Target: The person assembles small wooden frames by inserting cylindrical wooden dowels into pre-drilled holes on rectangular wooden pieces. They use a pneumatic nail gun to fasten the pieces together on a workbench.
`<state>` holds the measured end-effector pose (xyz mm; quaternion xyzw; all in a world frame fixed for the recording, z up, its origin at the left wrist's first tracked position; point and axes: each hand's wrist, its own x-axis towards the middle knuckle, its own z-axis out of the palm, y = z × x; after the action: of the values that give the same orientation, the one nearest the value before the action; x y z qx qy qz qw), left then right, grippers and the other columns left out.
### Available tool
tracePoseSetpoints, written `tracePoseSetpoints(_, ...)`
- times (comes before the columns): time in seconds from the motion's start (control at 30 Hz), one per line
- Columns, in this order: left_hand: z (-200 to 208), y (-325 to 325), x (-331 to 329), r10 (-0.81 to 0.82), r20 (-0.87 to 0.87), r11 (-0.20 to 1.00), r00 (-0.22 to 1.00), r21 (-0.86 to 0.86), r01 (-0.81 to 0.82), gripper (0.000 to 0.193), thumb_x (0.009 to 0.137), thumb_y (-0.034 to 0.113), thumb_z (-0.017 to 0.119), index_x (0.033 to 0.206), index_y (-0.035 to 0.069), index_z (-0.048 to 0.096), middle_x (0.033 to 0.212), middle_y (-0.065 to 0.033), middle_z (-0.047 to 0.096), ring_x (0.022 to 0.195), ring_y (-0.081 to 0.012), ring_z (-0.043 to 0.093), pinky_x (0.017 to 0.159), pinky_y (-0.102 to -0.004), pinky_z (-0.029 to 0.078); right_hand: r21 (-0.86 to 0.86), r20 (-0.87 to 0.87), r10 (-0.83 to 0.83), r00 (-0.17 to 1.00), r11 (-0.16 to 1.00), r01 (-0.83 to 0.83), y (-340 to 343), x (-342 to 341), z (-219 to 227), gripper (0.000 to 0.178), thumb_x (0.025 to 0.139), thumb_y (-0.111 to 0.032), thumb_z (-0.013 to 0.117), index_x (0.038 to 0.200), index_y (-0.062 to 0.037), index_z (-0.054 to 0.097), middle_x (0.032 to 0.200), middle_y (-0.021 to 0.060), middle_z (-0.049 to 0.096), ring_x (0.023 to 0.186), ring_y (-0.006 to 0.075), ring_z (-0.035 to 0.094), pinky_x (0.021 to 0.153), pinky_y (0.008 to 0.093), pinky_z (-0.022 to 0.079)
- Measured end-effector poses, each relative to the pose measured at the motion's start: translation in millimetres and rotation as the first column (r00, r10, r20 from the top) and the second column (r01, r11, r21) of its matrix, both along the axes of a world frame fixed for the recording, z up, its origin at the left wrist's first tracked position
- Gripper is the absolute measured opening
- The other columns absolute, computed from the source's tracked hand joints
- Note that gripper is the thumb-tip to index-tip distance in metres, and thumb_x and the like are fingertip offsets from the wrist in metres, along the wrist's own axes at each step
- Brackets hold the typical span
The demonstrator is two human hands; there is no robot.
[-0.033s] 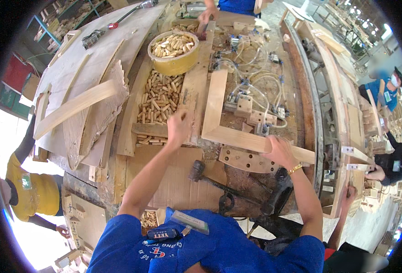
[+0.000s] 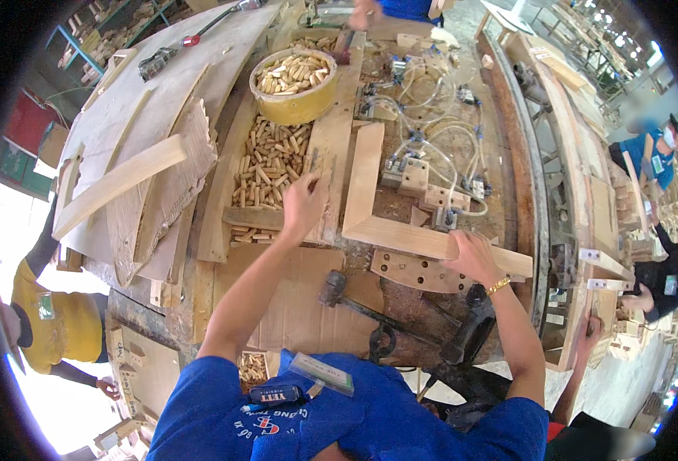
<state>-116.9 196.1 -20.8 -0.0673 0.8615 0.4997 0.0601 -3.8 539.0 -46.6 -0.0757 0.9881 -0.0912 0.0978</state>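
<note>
An L-shaped piece of pale wood (image 2: 400, 235), two bars meeting at a mitred corner, lies on the workbench in front of me. My right hand (image 2: 473, 257) grips its long bar toward the right end, thumb and fingers around the edge. Left of the piece, my left hand (image 2: 302, 206) is closed with its fingertips pinched together, over the edge of a wooden trough. Whatever is between those fingers is too small to make out. Beside that hand, loose wooden dowels (image 2: 266, 165) fill the trough. A yellow round tub (image 2: 293, 109) of dowels stands farther back.
A black hammer (image 2: 333, 289) and a drilled wooden plate (image 2: 419, 270) lie on the near side. Clamps with clear air hoses (image 2: 450, 165) sit behind the wooden piece. Curved boards (image 2: 124, 184) rest at left. Co-workers stand at the left, right and far end.
My left hand has shifted slightly away from me, its fingers curled. My right hand keeps its grip on the wooden piece. At the far end, a co-worker's hand has moved.
</note>
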Motion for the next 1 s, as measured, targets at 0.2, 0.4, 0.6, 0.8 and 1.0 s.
tracePoseSetpoints(0.2, -64.0, 46.5, -62.0, -0.493, -0.3, 0.732, 0.817, -0.65, 0.204, 0.069, 0.069, 0.036, 0.076, 0.126, 0.008, 0.05, 0.142, -0.0188, 0.031, 0.133, -0.0385, 0.028, 0.107, -0.0524, 0.025, -0.144, -0.347, 0.207, 0.915, 0.952, -0.27, -5.9, -16.2, -23.5, 0.047, 0.074, -0.032, 0.075, 0.109, -0.0053, 0.058, 0.101, 0.0117, 0.062, 0.098, 0.0339, 0.058, 0.093, 0.0441, 0.042)
tracePoseSetpoints(0.4, -93.0, 51.4, -72.6, -0.362, -0.181, 0.817, 0.914, -0.533, 0.218, 0.081, 0.062, 0.034, 0.078, 0.13, 0.008, 0.043, 0.152, -0.0196, 0.014, 0.142, -0.0414, 0.007, 0.111, -0.0633, 0.01, -0.418, -0.204, -0.304, 0.931, 0.887, 0.198, 48.0, -8.8, -21.8, 0.029, 0.085, -0.02, 0.064, 0.109, -0.0034, 0.059, 0.105, 0.0162, 0.061, 0.102, 0.0352, 0.055, 0.095, 0.046, 0.039)
tracePoseSetpoints(0.6, -115.1, 55.9, -77.5, -0.386, -0.214, 0.825, 0.897, -0.515, 0.233, 0.081, 0.064, 0.032, 0.076, 0.132, 0.009, 0.039, 0.152, -0.0211, 0.014, 0.143, -0.0381, 0.007, 0.113, -0.0587, 0.006, -0.187, -0.117, -0.129, 0.985, 0.977, 0.106, 92.4, 42.8, -60.9, 0.028, 0.092, -0.02, 0.052, 0.111, -0.0005, 0.059, 0.111, 0.0184, 0.061, 0.098, 0.0367, 0.06, 0.085, 0.042, 0.047)
tracePoseSetpoints(0.8, -111.8, 50.0, -61.2, -0.335, -0.106, 0.819, 0.936, -0.524, 0.234, 0.082, 0.065, 0.035, 0.078, 0.132, 0.009, 0.04, 0.153, -0.0221, 0.014, 0.144, -0.0366, 0.008, 0.114, -0.0556, 0.004, -0.422, -0.085, -0.532, 0.842, 0.785, 0.453, 112.2, -88.2, -42.9, 0.042, 0.088, -0.03, 0.061, 0.118, -0.0007, 0.059, 0.109, 0.0237, 0.063, 0.102, 0.04, 0.06, 0.085, 0.0405, 0.048)
tracePoseSetpoints(1.0, -112.5, 56.9, -66.5, -0.386, -0.188, 0.785, 0.903, -0.581, 0.214, 0.084, 0.064, 0.036, 0.08, 0.13, 0.004, 0.04, 0.153, -0.0224, 0.014, 0.144, -0.0366, 0.006, 0.115, -0.0532, 0.001, -0.339, -0.024, -0.439, 0.898, 0.849, 0.406, 133.3, -191.6, -61.8, 0.027, 0.088, -0.027, 0.058, 0.09, -0.0019, 0.067, 0.075, 0.0184, 0.065, 0.07, 0.0327, 0.064, 0.067, 0.0409, 0.048)
